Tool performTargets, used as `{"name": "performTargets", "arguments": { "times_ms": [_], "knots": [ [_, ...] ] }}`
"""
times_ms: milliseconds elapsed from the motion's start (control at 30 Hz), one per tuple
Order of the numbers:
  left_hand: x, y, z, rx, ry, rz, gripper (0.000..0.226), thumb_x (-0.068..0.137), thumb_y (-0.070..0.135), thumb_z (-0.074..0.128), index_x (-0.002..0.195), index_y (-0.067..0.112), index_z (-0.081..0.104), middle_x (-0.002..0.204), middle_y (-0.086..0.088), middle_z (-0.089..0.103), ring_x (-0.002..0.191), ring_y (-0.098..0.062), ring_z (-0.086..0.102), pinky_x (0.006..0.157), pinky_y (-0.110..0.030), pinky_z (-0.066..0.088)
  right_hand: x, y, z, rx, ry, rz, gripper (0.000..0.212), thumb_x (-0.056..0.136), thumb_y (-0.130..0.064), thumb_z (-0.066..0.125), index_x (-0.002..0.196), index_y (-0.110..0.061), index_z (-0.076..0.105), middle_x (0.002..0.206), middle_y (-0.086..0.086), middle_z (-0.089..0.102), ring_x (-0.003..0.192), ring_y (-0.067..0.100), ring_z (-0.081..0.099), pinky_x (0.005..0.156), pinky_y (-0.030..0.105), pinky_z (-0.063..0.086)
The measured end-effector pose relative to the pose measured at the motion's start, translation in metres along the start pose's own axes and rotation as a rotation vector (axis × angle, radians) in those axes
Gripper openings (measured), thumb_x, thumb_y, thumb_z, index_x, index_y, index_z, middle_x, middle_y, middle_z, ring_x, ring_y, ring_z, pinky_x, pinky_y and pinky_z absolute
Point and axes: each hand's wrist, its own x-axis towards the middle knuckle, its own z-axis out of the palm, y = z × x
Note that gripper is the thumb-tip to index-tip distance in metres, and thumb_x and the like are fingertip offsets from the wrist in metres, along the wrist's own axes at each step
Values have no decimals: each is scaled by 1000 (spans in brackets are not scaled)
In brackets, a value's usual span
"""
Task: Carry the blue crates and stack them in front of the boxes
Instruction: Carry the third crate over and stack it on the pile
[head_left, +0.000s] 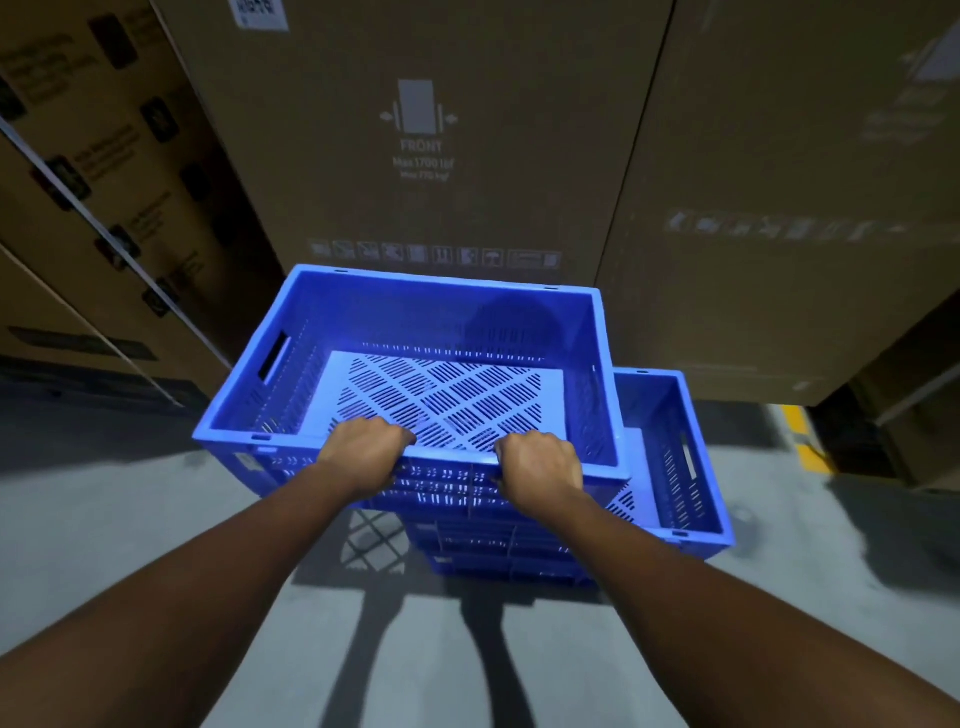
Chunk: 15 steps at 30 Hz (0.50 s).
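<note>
The left hand (363, 451) and right hand (540, 467) are both curled tight over the near long rim of the top blue crate (441, 322), knuckles up, fingers hooked inside the wall. Neither hand is at the side handle slot (275, 356), so the whole crate hangs from 1 edge.

That crate sits skewed, shifted left and toward the camera, over a stack of blue crates (498, 540) on the grey floor (130, 519), just in front of the tall cardboard boxes (415, 130). The lower crate (675, 447) shows past its right side. Whether the top crate rests on the stack or is held just above it, I cannot tell.

Likely risks:
1. With the grip on 1 rim only, the far edge could dip and the crate swing or slip.
2. If released this far off line, its base may miss the rim below and tip off to the left.
3. Fingers hooked over the rim could be pinched if the crate drops in suddenly.
4. A hard shove to square it might push the stack into the boxes.
</note>
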Motion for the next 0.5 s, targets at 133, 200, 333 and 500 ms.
{"name": "performTargets", "arguments": {
  "times_ms": [133, 200, 333, 500],
  "knots": [
    [7, 20, -1, -14, 29, 29, 30, 85, 25, 59, 115, 29, 60, 107, -5, 68, 101, -30, 64, 80, -37, 50, -6, 23, -2, -4, -13, 13, 13, 85, -28, 68, 87, -18, 60, 84, 5, 66, 79, 29, 63, 63, 34, 41],
    [11, 32, -3, -15, 43, 44, 28, 86, 24, 59, 113, 28, 60, 107, -6, 68, 102, -32, 63, 79, -37, 49, -10, 36, -3, -12, -18, 21, 15, 85, -31, 68, 89, -18, 61, 87, 6, 67, 81, 30, 64, 63, 34, 41],
    [19, 60, -8, -9, 53, 65, 27, 87, 18, 58, 113, 26, 61, 105, -8, 68, 99, -34, 63, 75, -39, 49, -18, 64, -3, -22, -28, 50, 22, 85, -40, 69, 91, -20, 63, 89, 6, 69, 84, 30, 65, 66, 35, 45],
    [25, 96, -16, -16, 75, 70, 20, 87, 17, 58, 106, 24, 60, 104, -9, 68, 98, -35, 63, 70, -37, 45, -27, 99, -2, -45, -32, 84, 27, 84, -47, 69, 90, -22, 63, 91, 5, 69, 87, 29, 65, 65, 33, 43]
  ]
}}
